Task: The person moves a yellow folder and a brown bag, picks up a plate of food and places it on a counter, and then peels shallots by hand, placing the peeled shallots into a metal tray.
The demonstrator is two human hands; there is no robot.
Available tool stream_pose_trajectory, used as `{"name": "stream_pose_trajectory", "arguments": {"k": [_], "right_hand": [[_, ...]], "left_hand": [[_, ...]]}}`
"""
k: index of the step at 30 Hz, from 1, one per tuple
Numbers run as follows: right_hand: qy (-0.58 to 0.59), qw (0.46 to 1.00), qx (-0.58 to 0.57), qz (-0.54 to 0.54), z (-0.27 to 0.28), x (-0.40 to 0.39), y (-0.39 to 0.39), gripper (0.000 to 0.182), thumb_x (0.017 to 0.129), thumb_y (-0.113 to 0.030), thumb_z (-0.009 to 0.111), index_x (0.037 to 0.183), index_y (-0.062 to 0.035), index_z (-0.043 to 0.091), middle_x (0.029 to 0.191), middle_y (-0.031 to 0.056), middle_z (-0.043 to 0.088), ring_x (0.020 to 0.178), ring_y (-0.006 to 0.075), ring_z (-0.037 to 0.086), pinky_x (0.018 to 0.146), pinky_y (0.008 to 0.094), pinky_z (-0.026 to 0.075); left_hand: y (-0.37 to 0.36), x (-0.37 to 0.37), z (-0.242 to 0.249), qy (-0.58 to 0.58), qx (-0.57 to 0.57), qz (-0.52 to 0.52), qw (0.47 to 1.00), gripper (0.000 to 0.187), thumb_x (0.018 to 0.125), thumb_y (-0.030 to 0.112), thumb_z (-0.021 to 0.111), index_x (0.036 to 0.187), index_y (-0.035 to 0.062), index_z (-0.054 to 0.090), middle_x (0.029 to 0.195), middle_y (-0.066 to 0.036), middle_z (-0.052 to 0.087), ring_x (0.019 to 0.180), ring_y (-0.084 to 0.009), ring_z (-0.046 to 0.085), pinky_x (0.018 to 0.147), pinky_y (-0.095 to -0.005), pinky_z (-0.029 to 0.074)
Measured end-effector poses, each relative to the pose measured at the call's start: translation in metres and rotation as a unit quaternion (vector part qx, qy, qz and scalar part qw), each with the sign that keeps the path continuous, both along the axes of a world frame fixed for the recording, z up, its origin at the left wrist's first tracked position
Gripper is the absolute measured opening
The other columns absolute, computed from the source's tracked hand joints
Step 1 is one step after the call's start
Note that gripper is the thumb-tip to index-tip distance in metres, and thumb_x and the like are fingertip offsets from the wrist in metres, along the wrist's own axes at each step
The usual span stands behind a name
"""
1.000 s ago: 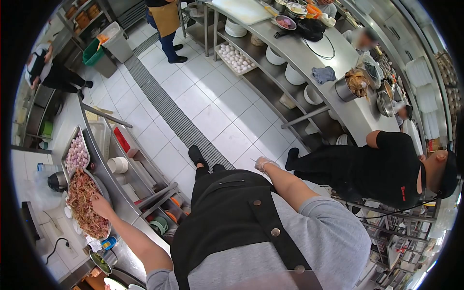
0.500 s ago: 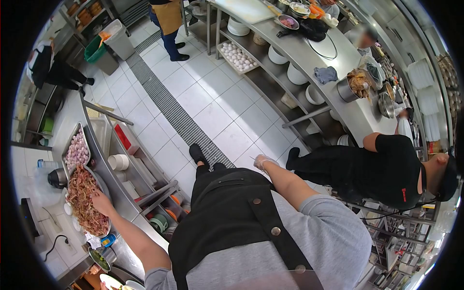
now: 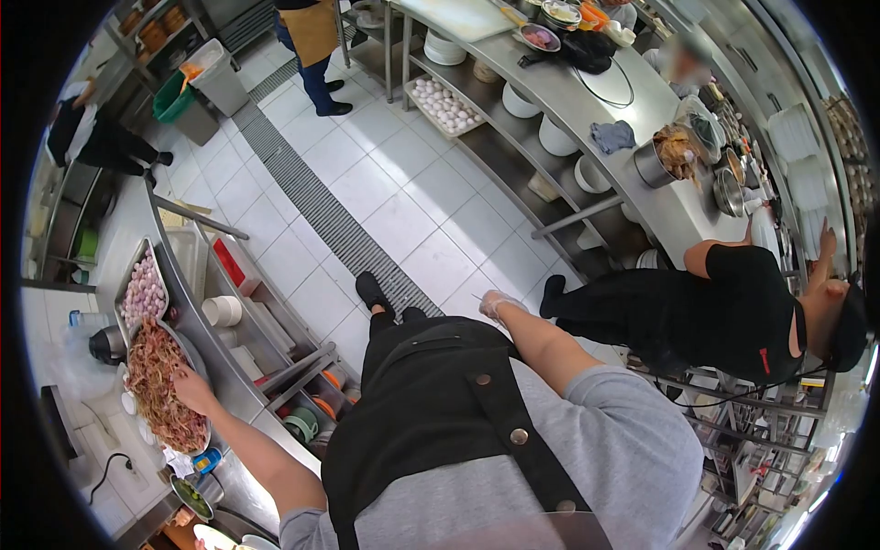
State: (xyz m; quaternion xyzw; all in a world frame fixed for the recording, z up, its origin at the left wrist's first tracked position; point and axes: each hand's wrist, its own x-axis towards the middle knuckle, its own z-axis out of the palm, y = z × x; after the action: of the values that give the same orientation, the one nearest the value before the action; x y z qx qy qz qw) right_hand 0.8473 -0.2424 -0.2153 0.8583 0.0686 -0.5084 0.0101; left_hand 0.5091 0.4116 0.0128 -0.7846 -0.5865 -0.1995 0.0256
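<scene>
Red-brown shredded food is lying under the left hand at the lower left of the frame. Its fingers are curling partway, with their tips meeting the shreds; whether they are pinching any is impossible to tell. Compared with the preceding half-second, this hand is shifting only slightly and is keeping to the same edge of the heap, so the handling is apparently continuing at one spot. Near the centre, the right hand is wearing a clear glove and is hanging clear of the surface, partly curled. A thin sliver is projecting from it; its grip is not readable.

Farther out, a tray of pinkish bulbs is standing just above the heap, and a dark pot is standing to its left. At the right edge, a co-worker's hand is newly showing, reaching beside white dishes. That change is occurring well apart and is apparently not affecting the work.
</scene>
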Motion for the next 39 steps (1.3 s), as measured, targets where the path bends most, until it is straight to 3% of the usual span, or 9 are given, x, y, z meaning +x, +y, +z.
{"name": "stream_pose_trajectory", "arguments": {"k": [9,11,21,27,31,34,36,39], "right_hand": [[-0.006,0.999,-0.007,0.037,-0.077,0.001,-0.014,0.037,0.086,-0.02,0.054,0.117,-0.0043,0.069,0.12,0.0193,0.068,0.112,0.0337,0.066,0.09,0.0457,0.052],[0.003,1.0,-0.009,0.018,-0.049,0.001,-0.006,0.038,0.086,-0.02,0.054,0.117,-0.0046,0.07,0.121,0.0195,0.068,0.112,0.0338,0.066,0.09,0.0457,0.052],[0.006,1.0,-0.009,0.006,-0.067,0.001,-0.009,0.039,0.083,-0.016,0.054,0.117,-0.0046,0.07,0.125,0.0193,0.066,0.117,0.0346,0.064,0.094,0.0448,0.052],[0.013,0.997,-0.018,-0.073,0.033,0.003,0.015,0.039,0.084,-0.016,0.054,0.118,-0.0042,0.069,0.127,0.0197,0.065,0.119,0.0342,0.063,0.096,0.0453,0.05],[0.003,0.995,-0.018,-0.094,0.047,0.004,0.019,0.039,0.085,-0.016,0.054,0.119,-0.0032,0.069,0.127,0.0197,0.065,0.119,0.0346,0.063,0.096,0.0454,0.051],[0.016,0.997,-0.017,-0.077,0.058,0.006,0.023,0.039,0.086,-0.017,0.054,0.119,-0.0024,0.068,0.128,0.0198,0.064,0.12,0.035,0.062,0.097,0.0459,0.05],[-0.002,0.996,-0.011,-0.088,0.077,0.004,0.026,0.039,0.087,-0.018,0.054,0.119,-0.002,0.068,0.128,0.0198,0.064,0.12,0.0353,0.062,0.097,0.0471,0.05],[0.008,0.999,-0.02,-0.042,0.024,0.007,0.014,0.039,0.087,-0.019,0.054,0.119,-0.0041,0.069,0.128,0.0176,0.065,0.119,0.0349,0.063,0.097,0.0475,0.049]], "left_hand": [[-0.002,0.002,0.003,-0.009,0.011,-0.011,1.0,0.058,0.101,0.045,0.043,0.102,-0.0063,0.069,0.101,-0.027,0.068,0.092,-0.045,0.064,0.081,-0.0507,0.049],[-0.001,0.001,0.002,-0.011,0.017,-0.011,1.0,0.059,0.101,0.046,0.043,0.102,-0.0066,0.069,0.1,-0.027,0.068,0.092,-0.0452,0.064,0.081,-0.0508,0.049],[-0.001,0.0,0.002,-0.027,0.005,-0.015,0.999,0.061,0.101,0.048,0.042,0.102,-0.0069,0.068,0.1,-0.028,0.068,0.092,-0.0439,0.065,0.08,-0.0502,0.05],[-0.006,0.001,0.005,-0.043,-0.006,-0.005,0.999,0.058,0.101,0.046,0.043,0.106,-0.0064,0.067,0.102,-0.028,0.068,0.094,-0.0442,0.065,0.081,-0.0503,0.05],[-0.014,0.006,0.011,-0.06,0.015,0.015,0.998,0.054,0.103,0.042,0.041,0.112,-0.0063,0.064,0.107,-0.03,0.067,0.098,-0.0468,0.063,0.086,-0.0513,0.048],[0.009,-0.012,-0.012,-0.133,0.07,-0.042,0.988,0.051,0.104,0.039,0.038,0.115,-0.0055,0.059,0.107,-0.032,0.065,0.098,-0.0499,0.061,0.086,-0.0531,0.047],[0.032,-0.027,-0.027,-0.14,0.048,-0.045,0.988,0.049,0.104,0.038,0.037,0.118,-0.0048,0.057,0.112,-0.032,0.063,0.102,-0.05,0.06,0.087,-0.0533,0.046],[0.032,-0.026,-0.025,-0.127,0.009,-0.034,0.991,0.046,0.104,0.035,0.036,0.12,-0.0039,0.055,0.116,-0.032,0.062,0.104,-0.0505,0.058,0.088,-0.0539,0.045]]}}
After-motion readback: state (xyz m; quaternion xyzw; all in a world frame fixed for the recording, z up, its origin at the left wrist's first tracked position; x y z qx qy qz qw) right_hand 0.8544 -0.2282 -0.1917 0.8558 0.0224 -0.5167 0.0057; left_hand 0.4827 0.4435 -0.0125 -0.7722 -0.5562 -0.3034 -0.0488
